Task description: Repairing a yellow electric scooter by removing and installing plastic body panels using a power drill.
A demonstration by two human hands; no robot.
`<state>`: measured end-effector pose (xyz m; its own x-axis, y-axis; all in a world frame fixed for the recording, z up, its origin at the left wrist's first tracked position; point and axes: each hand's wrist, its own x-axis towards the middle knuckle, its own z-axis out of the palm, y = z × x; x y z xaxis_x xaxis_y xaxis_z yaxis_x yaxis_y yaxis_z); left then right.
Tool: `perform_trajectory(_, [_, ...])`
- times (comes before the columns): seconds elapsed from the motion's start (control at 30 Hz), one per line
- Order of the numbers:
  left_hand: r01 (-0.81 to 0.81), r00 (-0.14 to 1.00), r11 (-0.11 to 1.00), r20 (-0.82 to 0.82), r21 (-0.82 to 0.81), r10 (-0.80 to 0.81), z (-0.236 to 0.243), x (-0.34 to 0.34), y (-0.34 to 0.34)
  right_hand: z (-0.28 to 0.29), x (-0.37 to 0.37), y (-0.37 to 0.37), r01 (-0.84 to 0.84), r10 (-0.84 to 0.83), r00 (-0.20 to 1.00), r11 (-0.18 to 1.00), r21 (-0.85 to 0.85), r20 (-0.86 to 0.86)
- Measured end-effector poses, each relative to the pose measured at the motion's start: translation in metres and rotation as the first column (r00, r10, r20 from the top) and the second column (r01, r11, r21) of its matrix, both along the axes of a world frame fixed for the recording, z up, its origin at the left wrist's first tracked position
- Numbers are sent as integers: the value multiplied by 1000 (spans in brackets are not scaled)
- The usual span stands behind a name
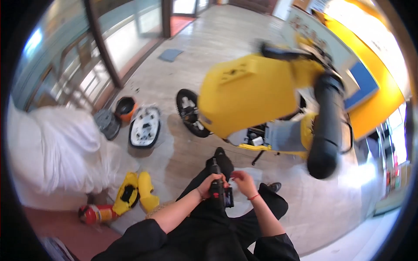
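Note:
My left hand [207,185] is closed around a dark cordless drill [219,195] with red details, held upright over my lap with its bit pointing away from me. My right hand [244,185] is beside the top of the drill, fingers curled together; whatever they may grip is too small to make out. In front of me stands a yellow scooter [244,91], its black handlebar grip [324,130] close at the right and blurred. Below its body an open compartment [257,137] shows small parts inside.
At left lie two yellow panels [148,195], a red fire extinguisher [93,214], a white tray with small parts [143,126], an orange-black container [125,108] and a grey bucket [106,124], beside white draped cloth [65,148]. Glass doors stand behind; a yellow counter [370,117] is right.

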<state>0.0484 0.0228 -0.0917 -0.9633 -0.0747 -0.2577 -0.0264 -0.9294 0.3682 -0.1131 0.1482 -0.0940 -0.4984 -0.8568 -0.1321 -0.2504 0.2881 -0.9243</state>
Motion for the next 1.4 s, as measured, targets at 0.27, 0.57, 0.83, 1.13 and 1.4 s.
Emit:
perform_trajectory(0.27, [-340,871,939,358,-58,337,2,-26,7,-17,59,52,4,128,908,949,-315,399])
perform_trajectory(0.57, [-114,926,976,337,-187,172,59,-72,40,-3,35,55,116,-28,970,925,-361,240])
perform_trajectory(0.83, [131,938,791,333,-598,97,67,-98,6,10,-76,49,213,139,549,930,-299,824])
perform_trajectory(1.13, [317,945,-828,230,-462,233,9,-96,-5,-41,-152,11,-69,163,654,985,-156,739])
perform_trajectory(1.4, [260,962,-671,245,-695,119,5,-105,-40,-83,-175,-17,-187,260,567,965,-185,782])
